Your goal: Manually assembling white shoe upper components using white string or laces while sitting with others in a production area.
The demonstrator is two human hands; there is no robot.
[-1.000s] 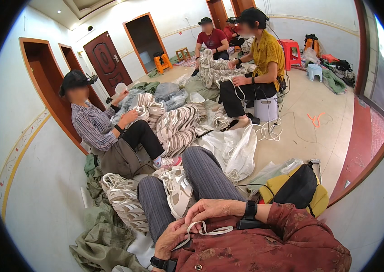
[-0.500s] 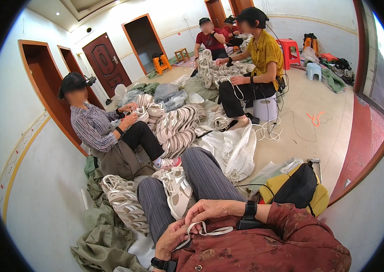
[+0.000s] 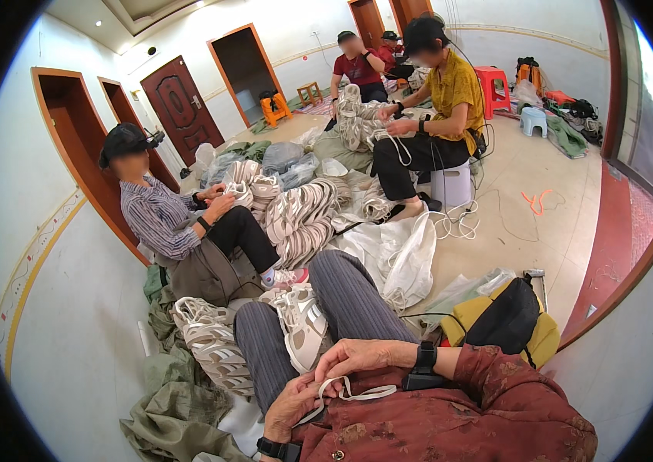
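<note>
A white shoelace (image 3: 373,394) loops across the front of my red patterned top. My left hand (image 3: 289,403) is closed on the lace near my lap. Against it, my right hand (image 3: 353,357) pinches the same lace, the fingertips of both hands meeting. Exactly how the strand runs between the fingers is hidden. Just beyond my hands, a beige and white sneaker (image 3: 301,326) rests between my thighs, apart from both hands. Beside my left leg leans a stack of similar shoe uppers (image 3: 213,343).
A large heap of sneakers (image 3: 303,219) lies ahead on the floor, with white sheeting (image 3: 392,262) nearer me. Olive cloth (image 3: 176,412) bunches at my left; a yellow-and-black bag (image 3: 507,319) sits at my right. Several co-workers sit around, one on a white stool (image 3: 451,185).
My hands and the lace look unchanged. The co-worker in yellow has brought both hands together over a lace and leaned forward; the striped-shirt co-worker's hands have shifted slightly at a shoe.
</note>
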